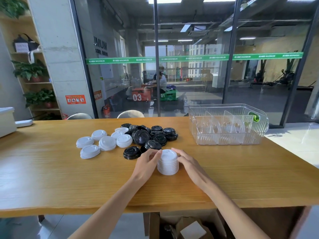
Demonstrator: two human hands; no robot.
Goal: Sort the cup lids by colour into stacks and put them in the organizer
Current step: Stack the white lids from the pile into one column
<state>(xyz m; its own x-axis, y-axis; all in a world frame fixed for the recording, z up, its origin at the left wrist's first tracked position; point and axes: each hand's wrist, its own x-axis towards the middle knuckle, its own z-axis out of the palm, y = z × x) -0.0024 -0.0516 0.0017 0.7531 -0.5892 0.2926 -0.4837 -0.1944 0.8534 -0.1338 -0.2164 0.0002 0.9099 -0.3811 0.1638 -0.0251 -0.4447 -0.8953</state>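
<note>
Cupping the white lid stack from both sides, I have my left hand curled against its left flank with the fingertips up near the top lid, and my right hand pressed along its right flank, fingers bent round it. I hold it this way, I think, to square the lids one over another so the column does not lean or slide apart before I lift it. It stands upright on the wooden table, just in front of me and just beside the nearest black lids.

Its lids are white, ribbed at the rim, nested closely, with a raised dome and a sip spout on top. More loose white lids lie spread to the left, some in low piles of two or three; the black ones sit heaped in the middle, several tilted on one another.

Off to the right, well apart from my hands, the clear plastic organizer waits with its upright dividers and nothing in it that I can make out. The black lids are not yet stacked.
</note>
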